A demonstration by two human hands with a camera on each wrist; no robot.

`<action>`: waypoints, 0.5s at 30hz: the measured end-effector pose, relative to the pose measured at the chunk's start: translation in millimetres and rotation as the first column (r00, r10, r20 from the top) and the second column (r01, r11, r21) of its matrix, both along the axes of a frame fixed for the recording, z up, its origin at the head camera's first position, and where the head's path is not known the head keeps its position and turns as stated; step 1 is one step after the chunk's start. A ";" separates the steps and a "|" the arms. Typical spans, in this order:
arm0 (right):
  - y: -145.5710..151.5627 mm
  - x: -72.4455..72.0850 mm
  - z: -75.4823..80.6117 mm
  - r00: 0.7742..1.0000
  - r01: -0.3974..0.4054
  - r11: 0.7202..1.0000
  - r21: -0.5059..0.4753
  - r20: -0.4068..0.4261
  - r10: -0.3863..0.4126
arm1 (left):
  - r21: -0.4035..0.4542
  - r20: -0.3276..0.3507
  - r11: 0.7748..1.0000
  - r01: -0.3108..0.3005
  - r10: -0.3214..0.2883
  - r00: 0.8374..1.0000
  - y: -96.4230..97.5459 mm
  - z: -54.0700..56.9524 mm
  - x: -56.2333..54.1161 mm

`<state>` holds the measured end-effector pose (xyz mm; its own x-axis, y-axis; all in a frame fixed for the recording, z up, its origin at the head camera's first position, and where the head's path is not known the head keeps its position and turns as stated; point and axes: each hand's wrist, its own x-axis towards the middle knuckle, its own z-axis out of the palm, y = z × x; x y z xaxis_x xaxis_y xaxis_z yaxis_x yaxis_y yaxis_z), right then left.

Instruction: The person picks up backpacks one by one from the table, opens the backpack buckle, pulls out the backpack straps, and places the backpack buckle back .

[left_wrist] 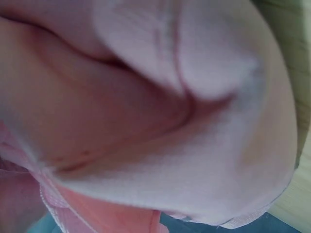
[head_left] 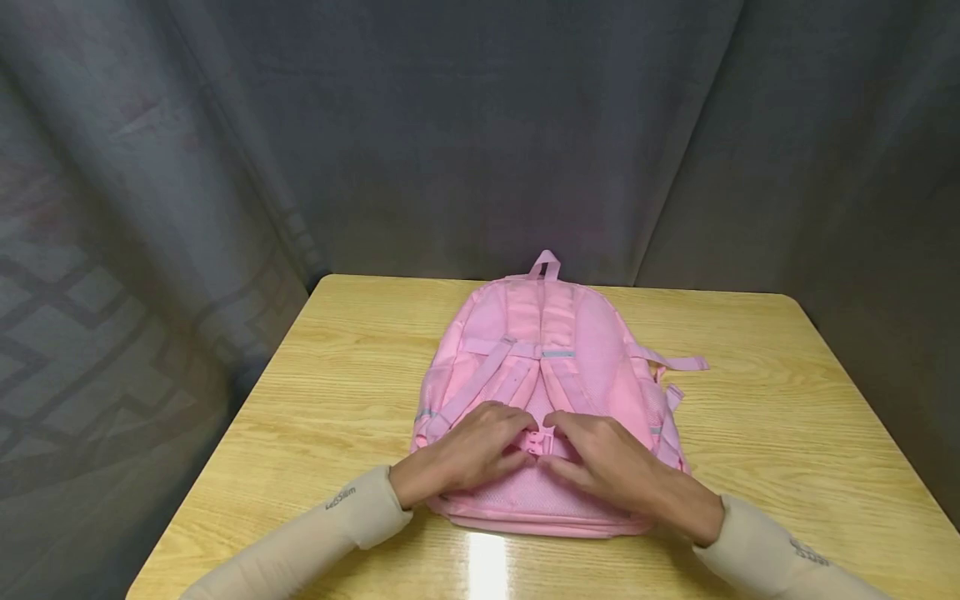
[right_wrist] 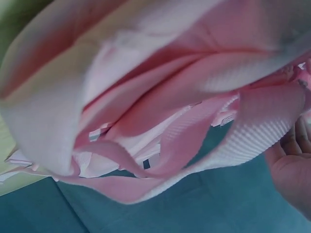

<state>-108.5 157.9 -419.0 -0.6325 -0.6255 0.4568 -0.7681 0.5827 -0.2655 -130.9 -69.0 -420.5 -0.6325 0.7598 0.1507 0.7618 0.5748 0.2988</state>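
A pink backpack point(head_left: 525, 500) lies on the table with its shoulder straps facing up. Across its lower part, a pink plastic buckle point(head_left: 538, 442) shows between the two hands. My left hand point(head_left: 480, 446) pinches the buckle's left side between thumb and fingers. On the other side, my right hand point(head_left: 600, 458) has its thumb and fingers curled at the buckle's right end and strap. Whether the buckle halves are fully joined, I cannot tell. Pink fabric point(left_wrist: 204, 165) fills most of the left wrist view. A loose ribbed strap point(right_wrist: 262, 121) hangs in the right wrist view, with part of a hand point(right_wrist: 296, 179) beside it.
The wooden table point(head_left: 315, 400) extends on both sides of the backpack. Strap ends point(head_left: 686, 363) stick out to the backpack's right, and its top loop point(head_left: 547, 262) reaches the table's far edge. Dark grey curtains point(head_left: 480, 125) hang behind and at the sides.
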 end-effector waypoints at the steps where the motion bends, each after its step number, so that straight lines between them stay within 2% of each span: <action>1: 0.3 -0.2 0.4 1.000 0.004 1.000 -0.001 0.005 -0.004 | 0.012 0.010 1.000 -0.003 0.003 1.000 -0.2 0.7 0.2; 8: 1.4 -3.5 2.9 0.999 0.017 1.000 0.002 0.028 -0.017 | 0.057 0.056 0.998 -0.032 0.029 0.998 -3.1 2.5 1.4; 15: 2.9 -8.1 1.1 0.998 0.025 1.000 -0.005 0.051 -0.024 | 0.086 0.075 0.995 -0.053 0.046 0.996 -5.0 1.6 0.1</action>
